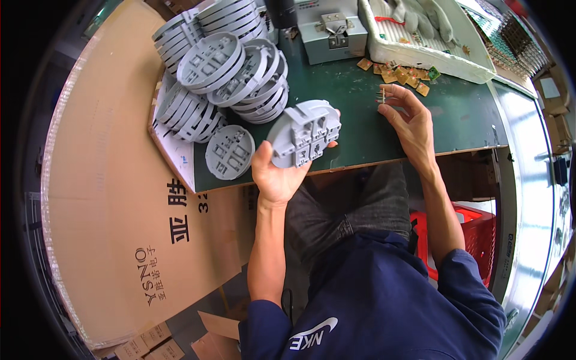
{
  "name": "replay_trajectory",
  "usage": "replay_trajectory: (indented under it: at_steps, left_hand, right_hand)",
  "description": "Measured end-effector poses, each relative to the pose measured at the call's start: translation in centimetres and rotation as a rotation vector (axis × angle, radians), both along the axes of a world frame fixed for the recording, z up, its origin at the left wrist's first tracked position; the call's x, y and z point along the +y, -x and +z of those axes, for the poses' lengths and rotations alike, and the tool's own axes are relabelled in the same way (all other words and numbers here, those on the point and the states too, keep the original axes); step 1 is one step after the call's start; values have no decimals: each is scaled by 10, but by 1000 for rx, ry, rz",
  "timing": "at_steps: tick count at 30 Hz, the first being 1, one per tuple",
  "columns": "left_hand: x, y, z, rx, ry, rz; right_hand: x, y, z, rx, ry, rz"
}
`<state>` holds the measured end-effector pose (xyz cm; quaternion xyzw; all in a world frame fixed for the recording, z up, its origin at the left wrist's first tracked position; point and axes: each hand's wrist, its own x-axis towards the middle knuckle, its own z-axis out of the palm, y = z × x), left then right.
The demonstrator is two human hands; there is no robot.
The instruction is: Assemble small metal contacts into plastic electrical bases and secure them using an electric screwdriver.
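My left hand (279, 175) grips a round grey plastic housing (312, 135) by its edge, tilted so that its moulded ribs and slots face me. My right hand (410, 120) pinches a small circuit board with metal pins (382, 96) between thumb and fingers, above the green tabletop. Beyond it lies a loose pile of small yellowish circuit boards (403, 74). To the left of the held housing, a single grey housing (230, 152) lies near the table edge. Stacks of like housings (210, 60) rise behind that one.
A grey metal box fixture (333, 41) stands at the back middle. Right of it, a white foam tray (429, 57) holds grey gloves (423, 18). A large cardboard sheet (114, 180) borders the table's left side. A red plastic basket (480, 240) sits below at the right.
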<state>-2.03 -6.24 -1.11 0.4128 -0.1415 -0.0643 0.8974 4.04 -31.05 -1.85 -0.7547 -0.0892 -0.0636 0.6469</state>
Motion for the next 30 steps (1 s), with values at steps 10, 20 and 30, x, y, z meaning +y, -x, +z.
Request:
replay_trajectory:
  at_steps: [10, 20, 30]
  left_hand:
    - [-29, -15, 8, -541, -1500, 549]
    - [-45, -10, 27, -587, -1178, 693]
    - [-33, -9, 21, -463, -1238, 733]
  right_hand:
    - [-1, 2, -1, -4, -232, 167]
    - [15, 25, 18, -143, -47, 196]
    - [15, 15, 31, -280, 303, 159]
